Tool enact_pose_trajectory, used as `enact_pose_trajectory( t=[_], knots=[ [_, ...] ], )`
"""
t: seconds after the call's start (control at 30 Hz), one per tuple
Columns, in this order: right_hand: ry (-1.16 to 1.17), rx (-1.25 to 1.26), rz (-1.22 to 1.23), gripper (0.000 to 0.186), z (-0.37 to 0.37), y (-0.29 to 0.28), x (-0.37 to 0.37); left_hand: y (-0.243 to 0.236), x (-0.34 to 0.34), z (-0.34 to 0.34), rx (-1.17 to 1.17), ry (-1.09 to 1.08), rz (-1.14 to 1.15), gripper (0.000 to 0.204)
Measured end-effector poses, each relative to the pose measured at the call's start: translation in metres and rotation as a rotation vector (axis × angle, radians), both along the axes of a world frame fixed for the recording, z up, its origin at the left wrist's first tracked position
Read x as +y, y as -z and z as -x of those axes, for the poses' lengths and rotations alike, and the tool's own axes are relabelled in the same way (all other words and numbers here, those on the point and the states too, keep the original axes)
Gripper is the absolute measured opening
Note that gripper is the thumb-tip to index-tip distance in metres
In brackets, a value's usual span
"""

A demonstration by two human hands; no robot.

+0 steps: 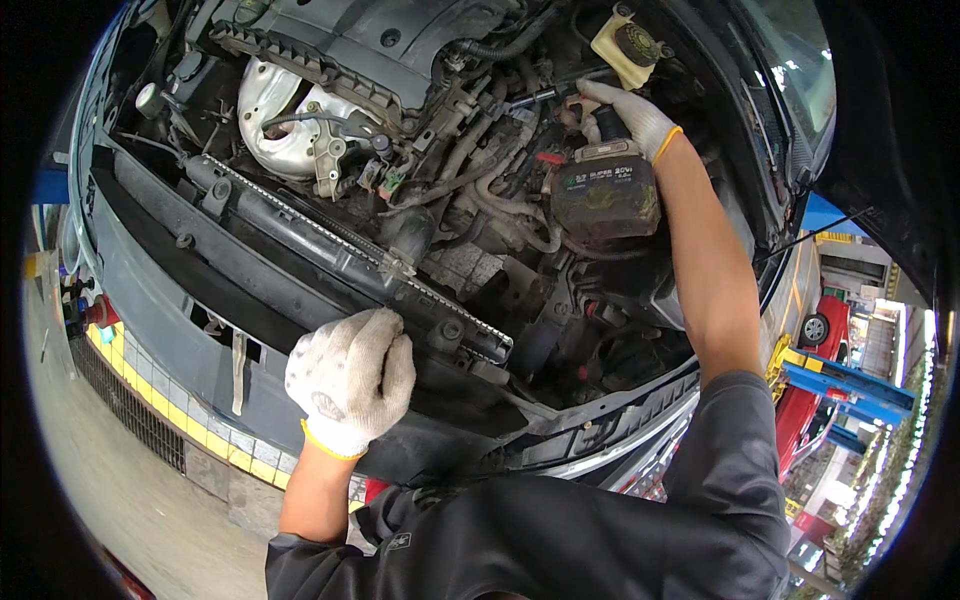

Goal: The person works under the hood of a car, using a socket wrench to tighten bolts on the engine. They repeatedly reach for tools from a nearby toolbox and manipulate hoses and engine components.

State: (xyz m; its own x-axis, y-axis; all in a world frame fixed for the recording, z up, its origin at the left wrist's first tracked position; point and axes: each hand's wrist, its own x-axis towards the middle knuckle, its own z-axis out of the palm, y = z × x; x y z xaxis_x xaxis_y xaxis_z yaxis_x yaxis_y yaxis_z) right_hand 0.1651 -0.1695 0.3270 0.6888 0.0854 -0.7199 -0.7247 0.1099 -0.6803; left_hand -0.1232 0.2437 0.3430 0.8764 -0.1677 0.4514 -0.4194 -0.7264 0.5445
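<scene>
My right hand (635,115), in a white knit glove with a yellow cuff, is closed around a cordless impact wrench at the right side of the engine bay. The wrench's large dark, dirty battery pack (606,197) faces up toward me. A slim metal extension bar (533,98) reaches left from the tool, down among hoses and wiring; its far end I cannot make out. My left hand (350,375), gloved the same way, is curled into a fist above the front panel (265,330) of the car. Its fingers hide whatever may be inside.
A dark engine cover (365,35) and silver heat shield (290,125) stand at the far left. The radiator (340,245) runs along the front. A yellowish fluid reservoir (625,50) sits beyond my right hand. The raised hood (880,150) borders the right; a blue lift (845,385) stands outside.
</scene>
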Motion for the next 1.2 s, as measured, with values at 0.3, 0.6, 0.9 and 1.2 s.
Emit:
enact_pose_trajectory(
  t=[0.3,0.6,0.9,1.2],
  knots=[
    [-0.255,-0.359,0.409,0.038,-0.039,0.013,-0.015,0.004,0.001,0.000,0.022,0.023,-0.022,0.031],
    [-0.501,-0.917,1.469,0.085,-0.068,-0.003,0.021,0.006,0.003,0.001,0.075,0.054,-0.044,0.032],
    [-0.632,-0.466,1.244,0.075,-0.074,0.006,0.036,0.006,0.004,0.000,0.116,0.068,-0.024,0.027],
    [-0.332,0.032,0.464,0.036,-0.042,0.033,0.057,0.002,0.004,0.003,0.206,0.067,-0.026,0.031]
  ],
)
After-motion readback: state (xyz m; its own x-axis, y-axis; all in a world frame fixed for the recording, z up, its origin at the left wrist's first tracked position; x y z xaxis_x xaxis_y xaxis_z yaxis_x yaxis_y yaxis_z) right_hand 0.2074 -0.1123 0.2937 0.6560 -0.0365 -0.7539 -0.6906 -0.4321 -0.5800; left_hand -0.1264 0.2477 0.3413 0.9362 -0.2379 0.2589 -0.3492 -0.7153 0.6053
